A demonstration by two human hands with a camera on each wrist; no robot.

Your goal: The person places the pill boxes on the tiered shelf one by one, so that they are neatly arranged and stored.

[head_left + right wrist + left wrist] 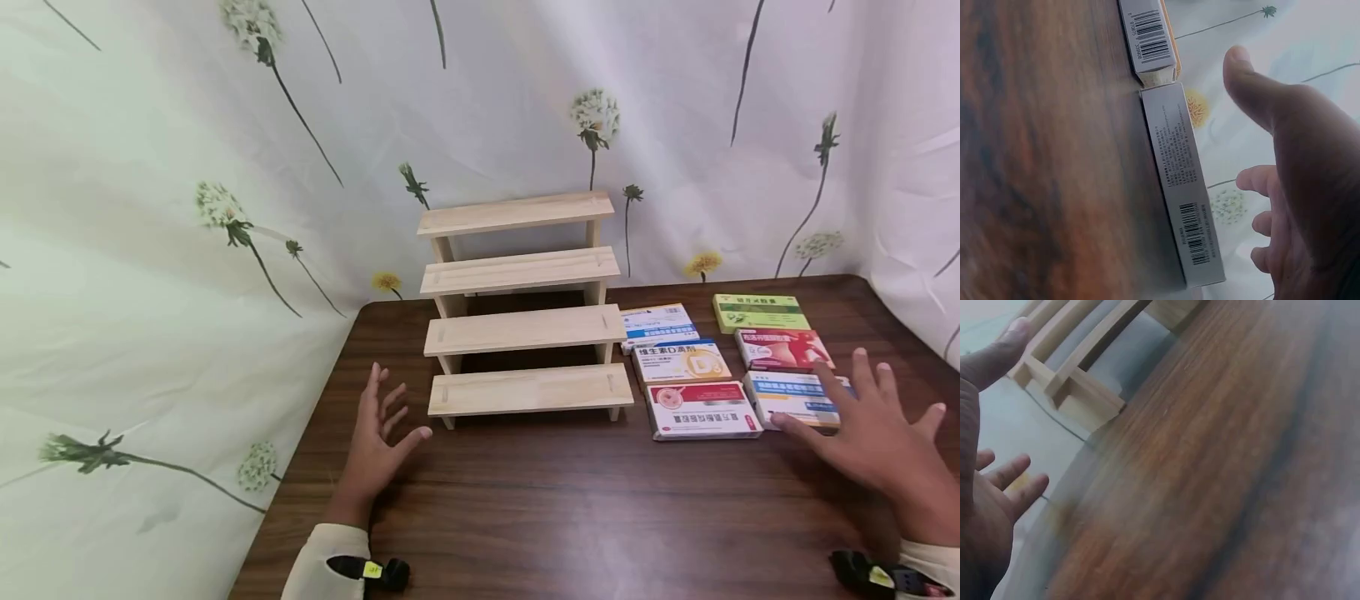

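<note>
My left hand [382,450] hovers over the left part of the table, palm facing inward, fingers loosely bent and holding nothing. Just beyond it stands a pale wooden stepped rack [525,329] with several bare shelves. At the right, my right hand [873,433] is spread with nothing in its grasp. Its thumb and fingers overlap a white-and-blue medicine box [787,392] in the head view, without a visible grip. Around that lie a white-and-red box [705,412], a vitamin D box [675,364], another blue-and-white box [660,315], a pink-red box [776,348] and a green box [761,313].
The dark wooden table [525,500] has rounded far corners. A white curtain [495,100] with dandelion prints hangs behind it and along both sides. The rack stands near the table's back edge, with the boxes to its right in two columns.
</note>
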